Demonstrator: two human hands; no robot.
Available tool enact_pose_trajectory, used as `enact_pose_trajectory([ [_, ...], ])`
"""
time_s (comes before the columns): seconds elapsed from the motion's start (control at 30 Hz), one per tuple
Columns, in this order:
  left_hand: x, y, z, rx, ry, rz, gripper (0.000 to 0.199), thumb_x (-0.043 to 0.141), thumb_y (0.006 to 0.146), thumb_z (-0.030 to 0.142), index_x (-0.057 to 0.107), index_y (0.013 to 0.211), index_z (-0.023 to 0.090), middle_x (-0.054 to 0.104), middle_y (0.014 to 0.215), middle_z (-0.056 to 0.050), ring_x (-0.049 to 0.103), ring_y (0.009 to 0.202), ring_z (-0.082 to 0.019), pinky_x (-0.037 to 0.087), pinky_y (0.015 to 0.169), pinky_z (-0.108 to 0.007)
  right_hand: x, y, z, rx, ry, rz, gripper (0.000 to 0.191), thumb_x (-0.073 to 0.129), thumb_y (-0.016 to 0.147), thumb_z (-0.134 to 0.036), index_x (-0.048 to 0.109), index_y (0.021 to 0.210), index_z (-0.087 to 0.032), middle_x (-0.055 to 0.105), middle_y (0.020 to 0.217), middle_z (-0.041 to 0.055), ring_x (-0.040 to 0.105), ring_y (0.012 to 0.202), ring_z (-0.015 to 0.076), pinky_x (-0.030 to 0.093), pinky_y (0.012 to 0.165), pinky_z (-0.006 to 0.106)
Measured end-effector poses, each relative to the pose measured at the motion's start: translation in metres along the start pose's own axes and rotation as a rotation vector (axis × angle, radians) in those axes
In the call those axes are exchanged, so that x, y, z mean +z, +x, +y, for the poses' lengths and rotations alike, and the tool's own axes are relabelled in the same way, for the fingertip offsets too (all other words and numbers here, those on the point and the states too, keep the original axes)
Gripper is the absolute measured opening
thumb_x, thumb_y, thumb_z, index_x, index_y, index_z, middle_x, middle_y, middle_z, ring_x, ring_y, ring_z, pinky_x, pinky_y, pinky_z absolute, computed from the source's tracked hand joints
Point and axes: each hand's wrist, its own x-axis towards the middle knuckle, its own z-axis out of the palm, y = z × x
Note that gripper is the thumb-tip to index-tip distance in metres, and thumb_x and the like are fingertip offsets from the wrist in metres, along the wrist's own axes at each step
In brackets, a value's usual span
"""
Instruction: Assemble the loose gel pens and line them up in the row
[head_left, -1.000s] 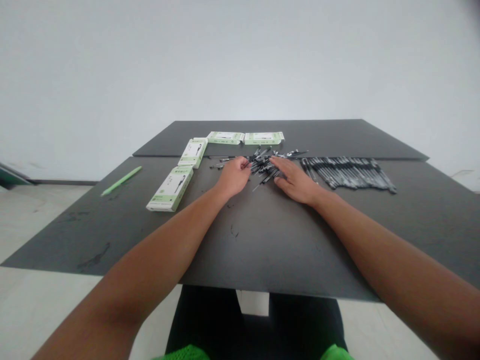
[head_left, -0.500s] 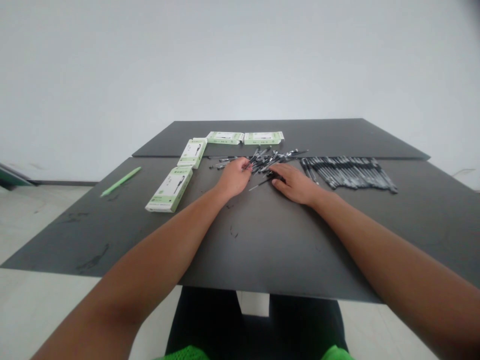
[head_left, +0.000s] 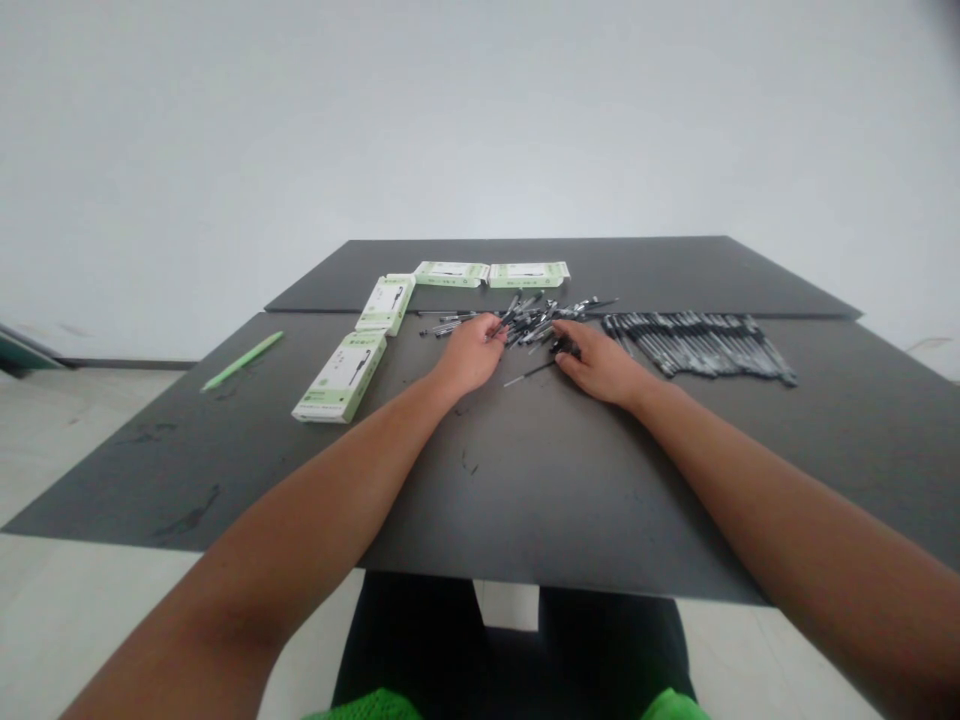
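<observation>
My left hand (head_left: 474, 354) is closed at the near left edge of a loose pile of black and clear pens (head_left: 536, 318), its fingers pinching a pen (head_left: 510, 308) that slants up to the right. On the right side of the pile, my right hand (head_left: 598, 364) curls its thumb and fingers around a thin dark pen (head_left: 534, 374), whose pale end points left. The part inside the fingers is mostly hidden. To the right of this hand lies a neat row of similar pens (head_left: 697, 345), side by side on the dark table (head_left: 540, 480).
Two white-and-green pen boxes (head_left: 341, 378) (head_left: 386, 303) lie left of the pile. Behind it are two more boxes (head_left: 451, 273) (head_left: 529, 274). A bright green pen (head_left: 242, 360) lies at the far left. A seam crosses the table behind the pile.
My right hand has drawn slightly right, its fingers now more curled, and the thin dark pen has shifted with it. My left hand has stayed nearly still.
</observation>
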Motion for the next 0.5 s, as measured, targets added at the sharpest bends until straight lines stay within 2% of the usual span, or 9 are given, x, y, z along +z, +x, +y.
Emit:
enact_pose_trajectory([
  [0.1, 0.0, 0.0, -0.001, 0.008, 0.001, 0.002, 0.013, 0.063, 0.096, 0.016, 0.074, 0.099, 0.019, 0.083, 0.111, -0.009, 0.076, 0.107, -0.025, 0.053, 0.095, -0.036, -0.003, 0.0, 0.0, 0.031, 0.074, 0.043, 0.073, 0.06, 0.087, -0.019, 0.057, 0.16, -0.015, 0.066, 0.159, 0.0194, 0.062, 0.149, 0.0362, 0.043, 0.131, 0.06],
  [0.23, 0.0, -0.001, 0.001, 0.025, -0.038, -0.012, 0.018, 0.061, 0.094, 0.013, 0.075, 0.104, 0.019, 0.084, 0.119, -0.009, 0.076, 0.115, -0.025, 0.053, 0.101, -0.036, -0.001, 0.0, 0.005, 0.083, 0.19, 0.135, 0.074, 0.057, 0.083, -0.013, 0.057, 0.157, -0.018, 0.069, 0.154, 0.0186, 0.064, 0.146, 0.0324, 0.047, 0.128, 0.058],
  [0.33, 0.001, -0.001, 0.003, 0.072, -0.052, -0.047, 0.027, 0.059, 0.092, 0.011, 0.077, 0.11, 0.02, 0.083, 0.123, -0.008, 0.075, 0.118, -0.025, 0.054, 0.106, -0.037, 0.005, 0.003, 0.011, 0.152, 0.27, 0.199, 0.072, 0.057, 0.08, -0.011, 0.059, 0.151, -0.017, 0.072, 0.149, 0.0203, 0.068, 0.142, 0.0321, 0.05, 0.125, 0.057],
  [0.5, 0.005, 0.002, 0.006, 0.198, 0.033, -0.155, 0.05, 0.054, 0.089, 0.006, 0.077, 0.129, 0.024, 0.081, 0.135, -0.006, 0.073, 0.129, -0.027, 0.052, 0.117, -0.041, 0.016, 0.007, 0.024, 0.229, 0.376, 0.304, 0.062, 0.056, 0.079, -0.012, 0.061, 0.14, -0.02, 0.077, 0.135, 0.0163, 0.074, 0.131, 0.0295, 0.054, 0.12, 0.056],
])
